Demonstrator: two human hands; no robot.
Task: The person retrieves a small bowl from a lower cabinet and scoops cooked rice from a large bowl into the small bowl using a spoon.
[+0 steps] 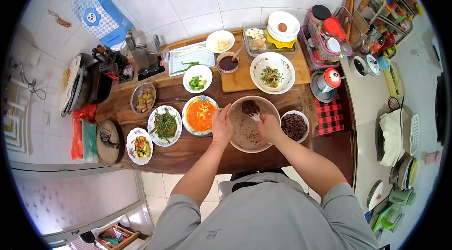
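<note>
A large beige bowl (pixel 242 144) stands at the front edge of the wooden table, with dark rice (pixel 250 107) clumped at its far side and smears on its inner wall. My left hand (pixel 222 125) grips the bowl's left rim. My right hand (pixel 270 128) is closed inside the bowl on the right. A small pale piece shows by its fingers, but I cannot make out what it holds. Just right of the bowl is a smaller white bowl filled with dark rice (pixel 294 126). Left of my left hand sits a bowl of tomato and egg soup (pixel 201 115).
Plates of green vegetables (pixel 165 125) and mixed stir-fry (pixel 141 146) and a metal bowl (pixel 143 98) stand on the left. Behind are a large floral bowl (pixel 272 73), a sauce bowl (pixel 228 63) and a board (pixel 235 82). A red-lidded cup (pixel 329 80) is on the right.
</note>
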